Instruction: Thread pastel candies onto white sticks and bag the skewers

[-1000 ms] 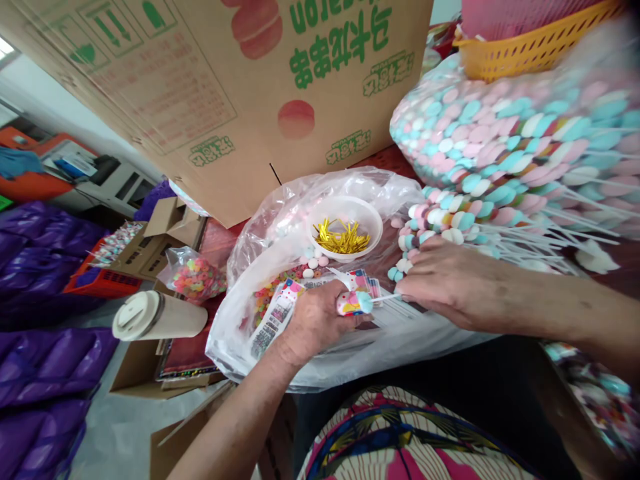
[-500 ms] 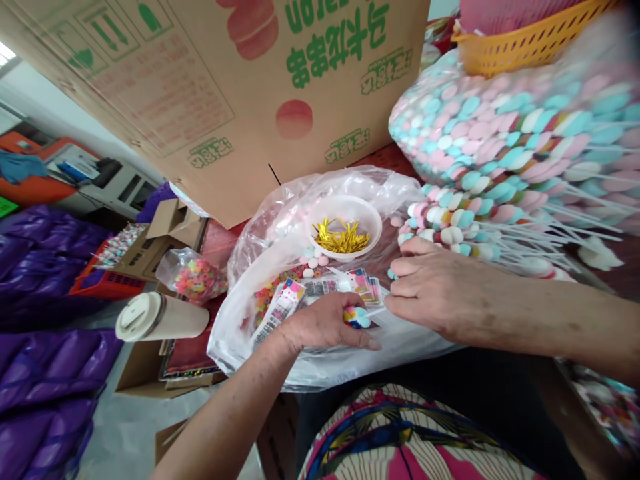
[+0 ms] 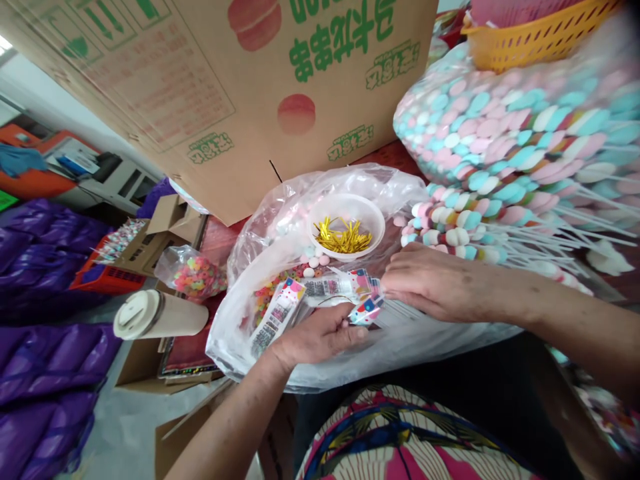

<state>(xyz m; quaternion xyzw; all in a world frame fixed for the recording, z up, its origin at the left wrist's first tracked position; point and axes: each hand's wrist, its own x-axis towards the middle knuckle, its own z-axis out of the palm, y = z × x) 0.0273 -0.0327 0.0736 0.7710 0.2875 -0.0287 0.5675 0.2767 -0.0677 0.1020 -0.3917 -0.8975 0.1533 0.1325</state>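
Observation:
A small printed plastic packet, white with blue, red and yellow shapes, is gripped between the thumb and fingers of my left hand. My right hand is closed with its fingertips at the packet's right end; exactly what they pinch there is partly hidden. Below and behind the hands lie flat printed packets, some fanned in a stack. White sticks show under my right hand. A white bowl of gold twist ties stands just beyond, on a clear plastic bag.
Pink, blue and white candy skewers fill a big bag at right, below a yellow basket. A large cardboard box stands behind. On the left are a lidded cup, a bag of colourful rings and purple bundles.
The packet in my left hand has tilted up, its printed face now showing. My right hand has moved slightly left and its fingers have closed in at the packet's end.

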